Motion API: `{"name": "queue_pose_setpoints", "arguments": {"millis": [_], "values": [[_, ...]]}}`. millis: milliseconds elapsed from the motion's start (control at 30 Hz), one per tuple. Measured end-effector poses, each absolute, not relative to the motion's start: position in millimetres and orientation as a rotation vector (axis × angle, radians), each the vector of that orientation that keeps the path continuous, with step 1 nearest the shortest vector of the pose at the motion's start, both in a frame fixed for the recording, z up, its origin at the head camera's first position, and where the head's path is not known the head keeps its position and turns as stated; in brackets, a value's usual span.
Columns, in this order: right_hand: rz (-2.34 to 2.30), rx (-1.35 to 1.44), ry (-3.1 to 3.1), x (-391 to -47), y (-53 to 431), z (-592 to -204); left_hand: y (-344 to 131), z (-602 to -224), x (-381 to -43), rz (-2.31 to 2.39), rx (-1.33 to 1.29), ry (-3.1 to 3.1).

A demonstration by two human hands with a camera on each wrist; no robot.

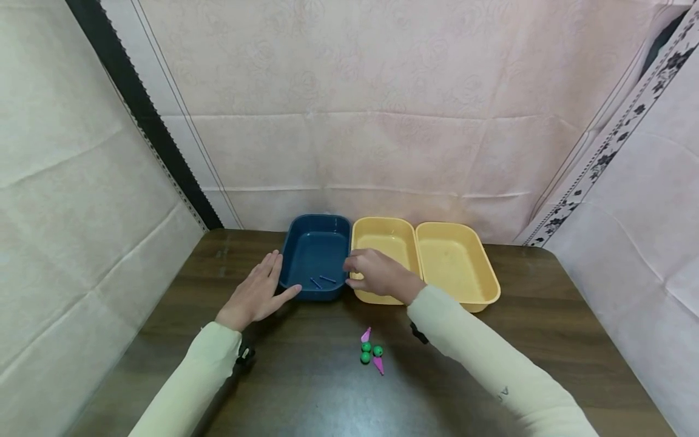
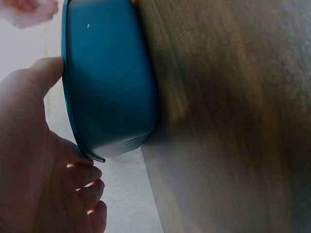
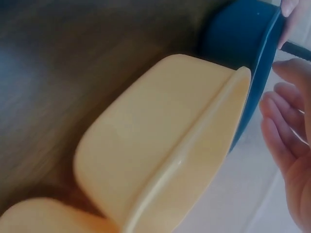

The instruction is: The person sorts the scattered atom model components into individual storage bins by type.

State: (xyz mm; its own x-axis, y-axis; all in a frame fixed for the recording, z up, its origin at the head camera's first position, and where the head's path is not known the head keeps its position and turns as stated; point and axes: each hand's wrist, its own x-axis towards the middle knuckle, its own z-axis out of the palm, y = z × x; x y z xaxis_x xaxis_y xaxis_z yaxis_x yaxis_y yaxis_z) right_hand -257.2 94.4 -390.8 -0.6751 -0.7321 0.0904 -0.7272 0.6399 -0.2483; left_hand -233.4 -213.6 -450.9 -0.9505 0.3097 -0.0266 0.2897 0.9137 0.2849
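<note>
In the head view my left hand (image 1: pixel 255 295) lies along the left edge of a blue tray (image 1: pixel 318 294), fingers extended and thumb spread at its front corner. The left wrist view has that thumb right at the tray's rim. Two small blue sticks (image 1: pixel 327 279) lie inside the tray near its front. My right hand (image 1: pixel 382 276) hovers over the middle yellow tray (image 1: pixel 382 226), close to the blue tray's right rim. Its fingers (image 3: pixel 282 114) are loosely bent, with nothing visible between them in the right wrist view.
A second yellow tray (image 1: pixel 455 264) stands at the right of the row. On the dark wooden table (image 1: pixel 306 388), in front of the trays, several green balls (image 1: pixel 365 357) lie beside two pink pointed pieces (image 1: pixel 379 365). Pale cloth (image 1: pixel 349 152) hangs behind and at both sides.
</note>
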Motion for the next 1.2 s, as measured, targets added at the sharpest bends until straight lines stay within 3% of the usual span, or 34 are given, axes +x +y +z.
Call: {"name": "queue_pose_setpoints", "arguments": {"millis": [667,1200], "values": [[-0.519,-1.222,2.611,-178,160,-415,-215,-452,-234,0.43,0.472,2.995],[-0.653,-1.17,2.557,-164,160,-463,-214,-452,-233,0.443,0.464,3.001]]}}
